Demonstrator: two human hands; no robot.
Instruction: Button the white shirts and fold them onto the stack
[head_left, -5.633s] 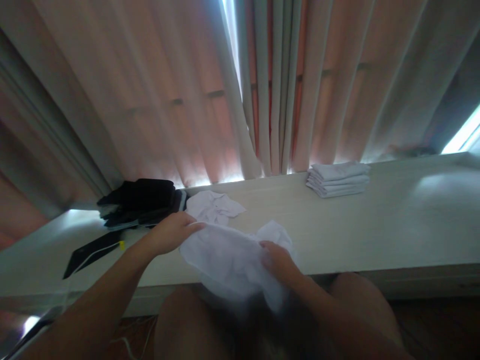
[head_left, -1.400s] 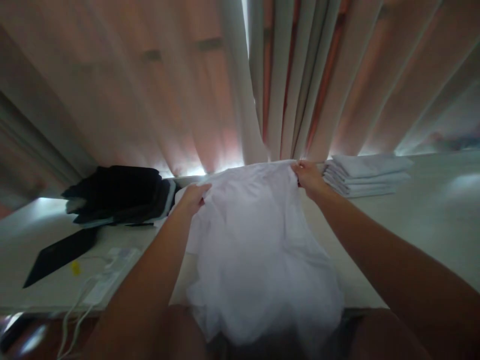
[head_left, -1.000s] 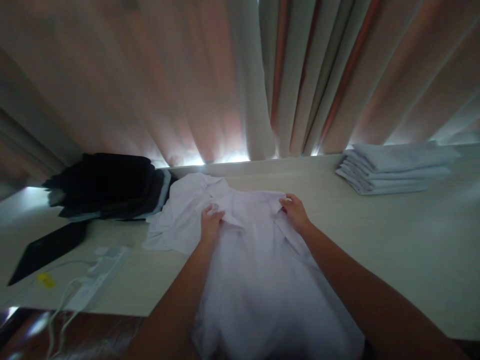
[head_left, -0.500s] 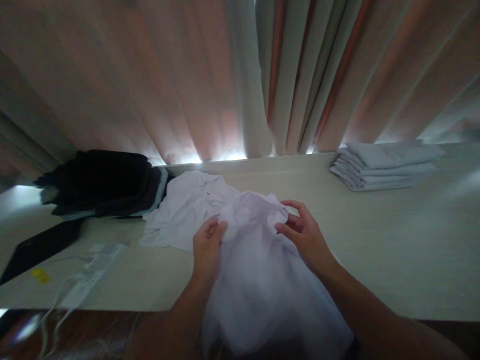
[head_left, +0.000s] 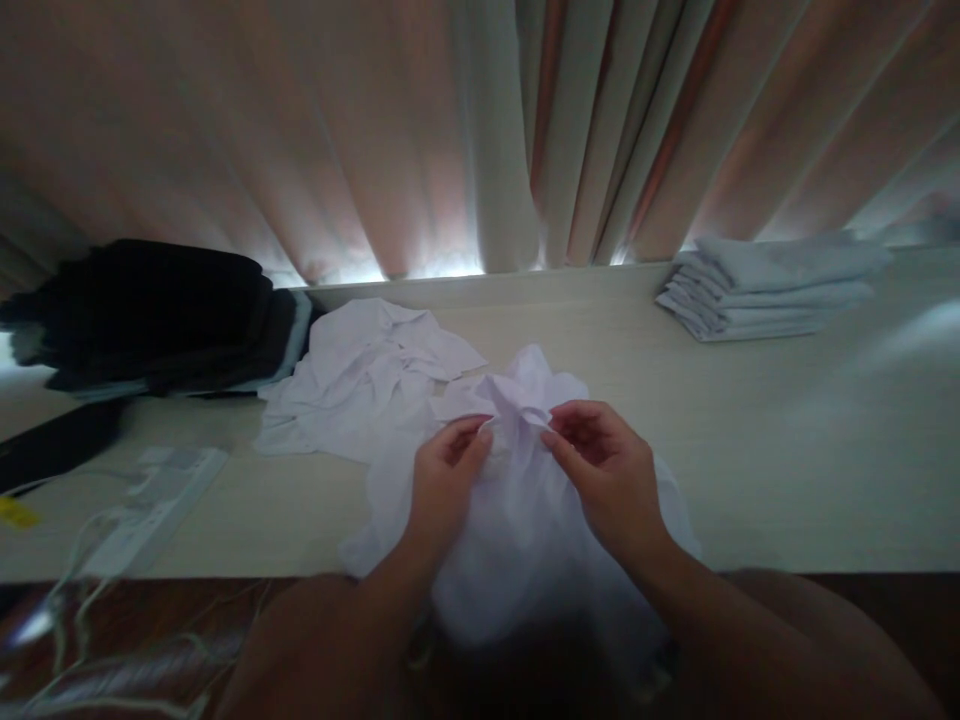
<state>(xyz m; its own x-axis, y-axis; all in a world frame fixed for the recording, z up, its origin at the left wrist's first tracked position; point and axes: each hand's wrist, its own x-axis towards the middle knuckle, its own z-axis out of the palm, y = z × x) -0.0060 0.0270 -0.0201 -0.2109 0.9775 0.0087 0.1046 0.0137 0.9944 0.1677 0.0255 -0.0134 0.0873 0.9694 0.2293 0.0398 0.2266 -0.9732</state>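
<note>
I have both hands on the white shirt (head_left: pixel 517 500), which lies bunched at the near edge of the table (head_left: pixel 787 450), about midway along it, its lower part spilling over the edge toward my lap. My left hand (head_left: pixel 444 478) has thumb and forefinger pressed together on a fold of the cloth near the top of the bunch, the other fingers curled loosely beneath. My right hand (head_left: pixel 604 465) pinches the same raised fold from the other side, its fingertips just beside those of the left, with only a little ridge of fabric between them. A second white garment (head_left: pixel 360 375) lies crumpled and flat just behind and to the left of the shirt, touching it or nearly so; I cannot tell which. Farther left, at the table's back edge, sits a pile of dark clothes (head_left: pixel 150 315). Near the left front corner lies a white power strip (head_left: pixel 154 495) with its cables running off the near edge. Toward the right back of the table, well apart from my hands, stands a neat stack of folded white cloths (head_left: pixel 772 285). Pleated curtains (head_left: pixel 375 130) hang behind the table's back edge.
</note>
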